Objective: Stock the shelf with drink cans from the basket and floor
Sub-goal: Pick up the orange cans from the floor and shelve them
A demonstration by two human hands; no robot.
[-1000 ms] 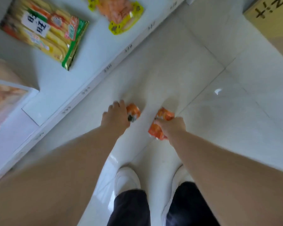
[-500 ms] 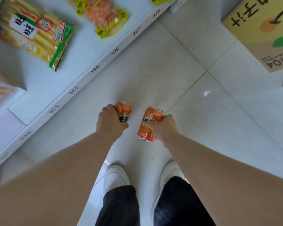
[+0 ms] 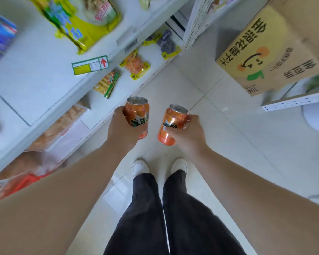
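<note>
1. We see two orange drink cans in the middle of the frame, both lifted clear of the floor and roughly upright, with their silver tops facing the camera.
2. The left can (image 3: 138, 111) carries green and white lettering. The left hand (image 3: 121, 131) grips it from the left, fingers curled round its body.
3. The right can (image 3: 170, 124) reads "Mirinda" and tilts slightly to the left at its base. The right hand (image 3: 189, 135) holds it from the right, thumb and fingers wrapped round it.
4. The cans sit just beside each other with a narrow gap between them, not touching.
5. Below them, at lower centre, we see two white shoes (image 3: 140, 167) and dark trousers (image 3: 155, 218) on the pale tiled floor (image 3: 219, 144).
6. The white shelf (image 3: 44, 70) fills the left and upper left of the frame, its front edge just beside the left hand.
7. On its tiers lie a yellow-green bag (image 3: 85, 21), a cracker packet (image 3: 108, 83), an orange pouch (image 3: 135, 64) and a purple pouch (image 3: 166, 44); a price label with a red arrow (image 3: 90, 65) hangs on one edge.
8. A printed cardboard box (image 3: 273, 52) stands at upper right, well apart from the cans.
</note>
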